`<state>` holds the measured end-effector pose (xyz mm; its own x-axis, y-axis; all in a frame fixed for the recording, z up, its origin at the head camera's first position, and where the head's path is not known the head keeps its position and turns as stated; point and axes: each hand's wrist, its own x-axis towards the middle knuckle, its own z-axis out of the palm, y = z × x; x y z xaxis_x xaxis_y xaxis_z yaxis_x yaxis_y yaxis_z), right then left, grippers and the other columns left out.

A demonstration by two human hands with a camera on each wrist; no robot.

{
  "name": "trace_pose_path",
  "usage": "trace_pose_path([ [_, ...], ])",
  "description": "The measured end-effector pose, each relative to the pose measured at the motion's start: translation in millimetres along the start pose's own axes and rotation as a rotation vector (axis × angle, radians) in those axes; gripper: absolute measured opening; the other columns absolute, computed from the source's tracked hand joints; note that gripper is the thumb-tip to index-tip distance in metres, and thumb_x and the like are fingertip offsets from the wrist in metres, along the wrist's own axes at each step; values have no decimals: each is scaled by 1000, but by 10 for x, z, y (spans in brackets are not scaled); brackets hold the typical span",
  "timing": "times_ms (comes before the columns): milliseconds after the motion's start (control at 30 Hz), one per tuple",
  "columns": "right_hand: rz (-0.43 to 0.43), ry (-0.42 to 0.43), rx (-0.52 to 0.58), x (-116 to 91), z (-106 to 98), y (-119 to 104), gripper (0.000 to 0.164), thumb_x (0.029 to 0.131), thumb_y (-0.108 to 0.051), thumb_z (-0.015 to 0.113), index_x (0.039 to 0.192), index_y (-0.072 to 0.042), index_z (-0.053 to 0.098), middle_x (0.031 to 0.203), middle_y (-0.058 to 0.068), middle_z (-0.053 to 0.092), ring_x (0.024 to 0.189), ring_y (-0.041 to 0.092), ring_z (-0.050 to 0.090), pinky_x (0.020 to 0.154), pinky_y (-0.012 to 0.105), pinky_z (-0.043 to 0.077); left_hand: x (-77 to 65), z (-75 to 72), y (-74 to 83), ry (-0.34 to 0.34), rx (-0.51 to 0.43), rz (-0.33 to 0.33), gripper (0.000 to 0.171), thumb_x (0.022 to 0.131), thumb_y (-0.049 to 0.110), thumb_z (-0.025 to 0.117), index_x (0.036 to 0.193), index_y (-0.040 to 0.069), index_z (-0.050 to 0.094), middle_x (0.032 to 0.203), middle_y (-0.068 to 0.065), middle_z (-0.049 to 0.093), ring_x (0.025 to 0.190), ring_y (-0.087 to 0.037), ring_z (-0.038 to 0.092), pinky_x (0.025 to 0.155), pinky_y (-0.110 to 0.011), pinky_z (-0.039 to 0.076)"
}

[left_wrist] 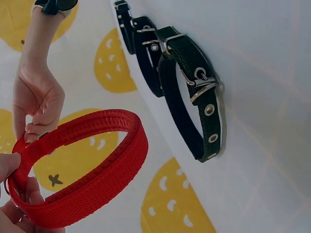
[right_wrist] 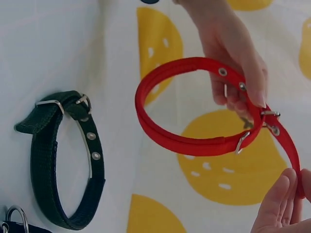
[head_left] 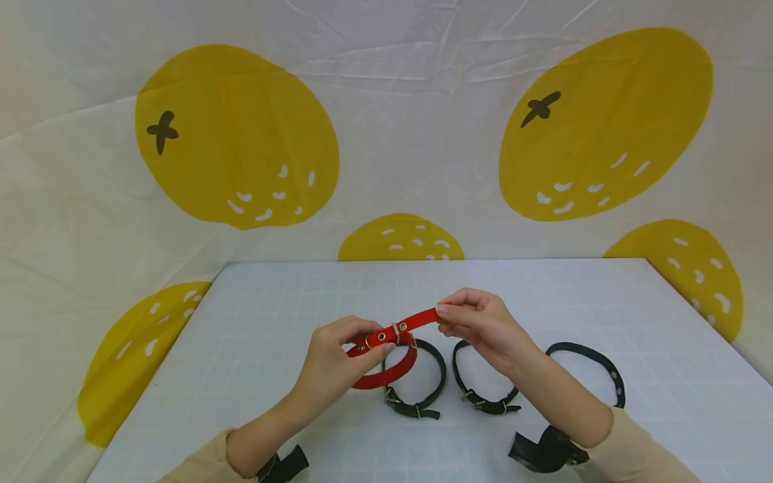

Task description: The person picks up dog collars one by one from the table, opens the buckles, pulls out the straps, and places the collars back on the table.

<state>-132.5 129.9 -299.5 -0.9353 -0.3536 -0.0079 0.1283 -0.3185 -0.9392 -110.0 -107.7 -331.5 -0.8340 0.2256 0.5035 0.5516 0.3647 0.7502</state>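
Observation:
A red collar [head_left: 386, 380] with metal eyelets and a buckle is held up over the table between both hands, its band forming a loop. My left hand [head_left: 335, 352] grips it beside the buckle, thumb in front and fingers behind. The free end of the strap, which passes through the buckle, is pinched between the thumb and fingers of my right hand [head_left: 486, 329]. In the right wrist view the loop of the red collar [right_wrist: 180, 145] shows whole, with a metal D-ring on it.
Behind the hands, a dark buckled collar [head_left: 444, 376] and a second dark collar [head_left: 496, 407] lie on the white table [head_left: 290, 288]. A third dark collar [head_left: 588, 350] is partly hidden by the right forearm. A lemon-patterned white cloth [head_left: 417, 134] hangs behind the table.

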Motion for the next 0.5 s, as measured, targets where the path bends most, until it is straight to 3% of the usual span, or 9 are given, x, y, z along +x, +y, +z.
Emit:
trace_pose_path([
  [267,-3,7,14,-41,-34,-26,19,91,-1,57,82,-11,70,78,3,67,66,12,64,72,24,54,-14,-2,21,-17,4,16,19,75,14,79,92,13,71,83,11,66,71,-7,58,62,-25,53],
  [500,-11,-25,38,-57,-50,-37,19,91,-1,56,83,-11,70,80,3,67,67,13,65,73,24,54,-30,-12,34,-20,5,-20,17,76,15,78,92,14,72,82,13,65,70,-9,57,61,-25,52],
])
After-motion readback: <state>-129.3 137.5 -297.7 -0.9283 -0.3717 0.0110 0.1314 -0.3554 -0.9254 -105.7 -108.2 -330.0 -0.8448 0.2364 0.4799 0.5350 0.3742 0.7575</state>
